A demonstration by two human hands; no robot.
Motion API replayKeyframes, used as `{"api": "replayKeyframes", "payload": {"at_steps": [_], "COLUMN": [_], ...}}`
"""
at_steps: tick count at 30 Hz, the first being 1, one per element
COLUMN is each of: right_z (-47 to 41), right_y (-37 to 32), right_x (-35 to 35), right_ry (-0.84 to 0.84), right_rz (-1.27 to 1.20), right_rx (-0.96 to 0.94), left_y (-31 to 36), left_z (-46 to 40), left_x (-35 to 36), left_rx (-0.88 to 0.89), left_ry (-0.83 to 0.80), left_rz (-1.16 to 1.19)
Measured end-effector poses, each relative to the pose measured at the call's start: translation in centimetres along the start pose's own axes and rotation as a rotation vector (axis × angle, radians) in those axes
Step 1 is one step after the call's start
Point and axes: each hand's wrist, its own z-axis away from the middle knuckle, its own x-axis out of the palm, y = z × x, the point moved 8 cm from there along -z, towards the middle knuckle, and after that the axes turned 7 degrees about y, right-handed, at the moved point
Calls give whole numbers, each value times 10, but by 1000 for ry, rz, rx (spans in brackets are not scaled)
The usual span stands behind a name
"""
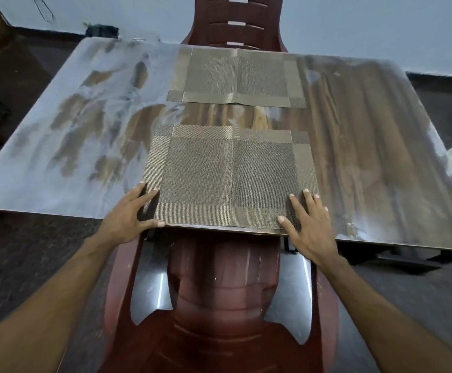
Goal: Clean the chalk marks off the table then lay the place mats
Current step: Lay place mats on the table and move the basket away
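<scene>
You are laying the near mat [230, 176]. Your left hand [130, 211] and right hand [309, 224] press it flat, fingers spread. Next, line it up with the worktop [367, 135] edge.

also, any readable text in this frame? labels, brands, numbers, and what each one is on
None readable.
Near place mat and far place mat: woven pattern only, no label.
Table: wood grain and whitish smears, no writing.
Near chair and far chair: plain moulded plastic, no brand visible.
Dark clutter behind the table: too blurred to tell.
</scene>
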Motion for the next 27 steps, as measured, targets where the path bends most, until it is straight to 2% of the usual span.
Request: {"api": "replayKeyframes", "payload": {"at_steps": [11, 27], "right_z": [4, 3], "right_y": [0, 9], "right_x": [2, -7], "right_ry": [-34, 44], "right_rz": [8, -121], "right_rx": [-12, 11], "left_y": [-7, -1], "left_z": [-2, -3], "left_x": [-4, -1], "left_rx": [-25, -22], "left_ry": [-77, -109], "left_rz": [-10, -106]}}
